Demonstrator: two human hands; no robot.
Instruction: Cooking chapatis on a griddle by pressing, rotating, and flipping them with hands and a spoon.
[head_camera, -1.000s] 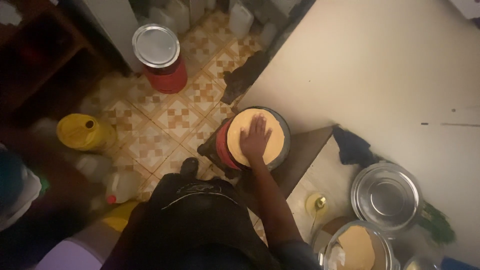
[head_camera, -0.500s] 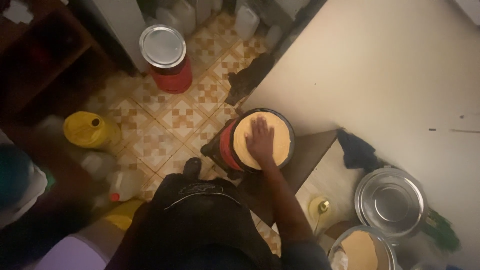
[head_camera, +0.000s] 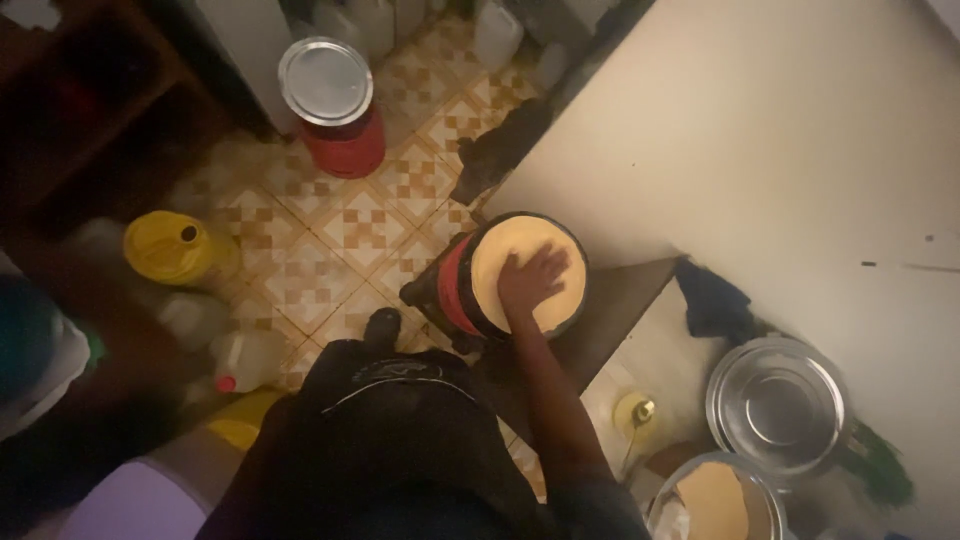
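Note:
A round pale yellow flatbread (head_camera: 555, 262) lies in a black pan (head_camera: 580, 268) on a red-sided stove (head_camera: 452, 290) that stands on a low dark stand. My right hand (head_camera: 530, 280) presses flat on the flatbread with fingers spread, the arm reaching down from the bottom of the view. My left hand is not in view. My dark clothing fills the lower middle.
A red container with a metal lid (head_camera: 330, 100), a yellow jerrycan (head_camera: 175, 250) and clear plastic bottles (head_camera: 245, 360) stand on the patterned tile floor. At right are a dark cloth (head_camera: 712, 300), an empty metal bowl (head_camera: 775, 405), a bowl holding flatbreads (head_camera: 715, 500) and a small oil bottle (head_camera: 637, 415).
My right hand stays pressed on the flatbread and has shifted slightly on it. The view has drifted a little.

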